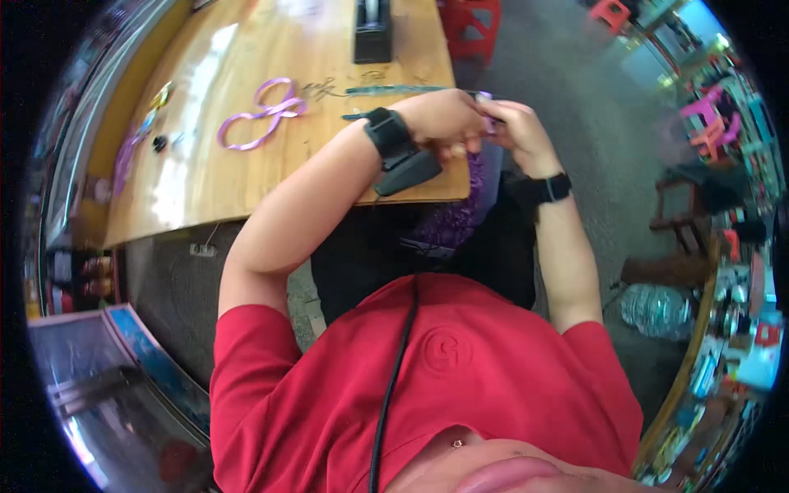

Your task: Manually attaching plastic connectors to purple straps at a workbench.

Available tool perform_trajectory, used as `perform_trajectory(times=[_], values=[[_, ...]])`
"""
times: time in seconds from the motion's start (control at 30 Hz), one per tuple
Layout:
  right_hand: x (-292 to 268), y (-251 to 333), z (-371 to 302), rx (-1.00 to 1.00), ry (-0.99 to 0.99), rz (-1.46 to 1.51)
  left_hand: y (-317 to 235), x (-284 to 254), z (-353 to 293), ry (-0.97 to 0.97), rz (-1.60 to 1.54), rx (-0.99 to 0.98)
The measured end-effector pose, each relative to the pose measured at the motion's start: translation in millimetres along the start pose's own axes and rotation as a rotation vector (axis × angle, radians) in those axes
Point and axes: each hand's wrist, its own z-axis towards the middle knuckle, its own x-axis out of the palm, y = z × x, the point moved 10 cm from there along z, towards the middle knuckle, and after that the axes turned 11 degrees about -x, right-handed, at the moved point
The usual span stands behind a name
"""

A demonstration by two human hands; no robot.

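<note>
Beyond the table's near right corner, my left hand (448, 122) and my right hand (524, 135) meet with bent fingers. A small piece of purple ribbon (491, 125) shows between them, pinched by both. The fingers of my left hand partly hide it, so its full shape cannot be made out. Below the hands, a mass of shiny purple material (460, 209) hangs down beside the table edge toward my lap. A looped lilac ribbon (263, 115) lies on the table left of my left forearm. Black straps circle both wrists, the left one carrying a dark box.
The wooden table (197, 177) holds a black tape dispenser (372, 37), a long teal strip (394, 89), thin dark wires (320, 88) and a small black object (159, 143). A red stool (472, 29) stands behind it. At right are a large clear bottle (655, 310) and crowded shelves.
</note>
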Motion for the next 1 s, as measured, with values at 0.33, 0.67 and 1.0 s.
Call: perform_trajectory(times=[0.33, 0.67, 1.0], values=[[-102.6, -36.2, -40.4, -0.121, -0.265, -0.090, 44.2, -143.0, -178.5, -1.078, 0.589, 0.313], [-58.9, -74.9, -44.8, -0.223, -0.077, -0.991, 108.3, -214.2, -191.5, -1.200, 0.921, -0.161], [20.0, 95.5, -127.5, -0.670, -0.072, -0.288, -38.5, -53.4, -184.4, -0.665, 0.339, 0.584]])
